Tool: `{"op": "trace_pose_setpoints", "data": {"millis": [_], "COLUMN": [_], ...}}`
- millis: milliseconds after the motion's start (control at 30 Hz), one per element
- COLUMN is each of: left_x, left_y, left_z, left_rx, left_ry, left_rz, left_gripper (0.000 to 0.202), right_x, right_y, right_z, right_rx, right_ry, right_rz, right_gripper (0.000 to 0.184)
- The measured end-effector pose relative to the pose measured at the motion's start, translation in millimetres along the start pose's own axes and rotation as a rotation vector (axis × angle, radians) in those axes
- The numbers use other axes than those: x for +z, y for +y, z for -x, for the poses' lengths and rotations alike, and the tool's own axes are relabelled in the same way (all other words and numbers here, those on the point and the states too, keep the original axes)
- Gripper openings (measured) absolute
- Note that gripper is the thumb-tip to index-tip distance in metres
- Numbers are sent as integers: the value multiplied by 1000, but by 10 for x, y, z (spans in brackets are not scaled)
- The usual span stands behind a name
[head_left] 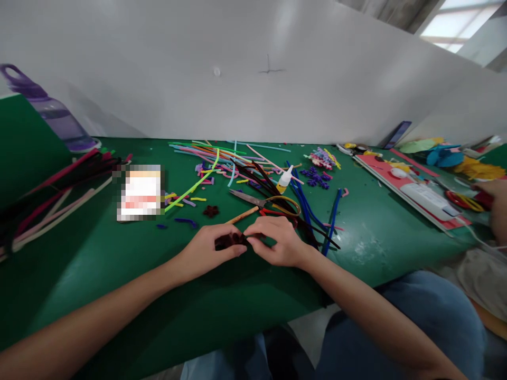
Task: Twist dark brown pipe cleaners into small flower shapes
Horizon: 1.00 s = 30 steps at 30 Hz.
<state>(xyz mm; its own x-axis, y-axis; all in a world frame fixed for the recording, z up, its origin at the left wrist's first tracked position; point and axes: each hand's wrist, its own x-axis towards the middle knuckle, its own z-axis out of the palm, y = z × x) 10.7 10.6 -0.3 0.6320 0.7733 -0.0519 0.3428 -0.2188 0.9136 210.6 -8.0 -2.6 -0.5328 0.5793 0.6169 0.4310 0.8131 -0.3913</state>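
Observation:
Low over the front of the green table, my left hand [208, 245] is closed around a dark brown pipe cleaner piece [227, 241], bent into loops. The fingertips of my right hand [279, 240] pinch its right end; fingers partly hide it. A finished-looking brown pipe cleaner flower [211, 211] lies just beyond my left hand. Past my right hand are scissors [253, 199] with yellowish handles, and a wooden stick [242, 215]. A small white-tipped glue bottle [284, 180] stands behind the scissors. Dark brown pipe cleaners [273, 184] run beneath them.
Blue pipe cleaners [303, 198] and purple flower shapes [316, 178] lie to the right. Coloured pipe cleaners [206, 153] spread along the back by a white panel [158, 68]. A purple bottle [65, 119] stands far left. At the right edge another person's hand [495, 198] reaches in.

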Motion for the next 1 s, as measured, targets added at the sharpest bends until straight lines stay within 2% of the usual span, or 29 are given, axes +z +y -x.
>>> {"op": "trace_pose_setpoints", "data": {"millis": [100, 333, 467, 633, 733, 867, 1000], "left_x": [-7, -20, -31, -34, -30, -18, -8], "left_y": [12, 46, 45, 5, -7, -5, 6], "left_z": [5, 10, 9, 1, -2, -7, -16], "left_rx": [-1, -25, -48, -80, -54, -2, 16], "left_ry": [-16, -61, -72, -113, -102, -62, 22], "left_rz": [3, 156, 206, 251, 250, 238, 210], "left_gripper": [19, 19, 21, 16, 17, 20, 19], "right_x": [7, 40, 16, -2, 6, -7, -30], "right_y": [8, 55, 26, -2, 16, 30, 5], "right_z": [-5, 11, 14, 27, 25, 7, -7], "right_rx": [-3, -58, -165, -325, -248, -5, 100], "right_ry": [-33, -11, -4, -59, -53, -74, -145], "right_rz": [-35, 38, 223, 437, 350, 98, -26], "right_gripper": [16, 12, 9, 18, 15, 9, 22]}}
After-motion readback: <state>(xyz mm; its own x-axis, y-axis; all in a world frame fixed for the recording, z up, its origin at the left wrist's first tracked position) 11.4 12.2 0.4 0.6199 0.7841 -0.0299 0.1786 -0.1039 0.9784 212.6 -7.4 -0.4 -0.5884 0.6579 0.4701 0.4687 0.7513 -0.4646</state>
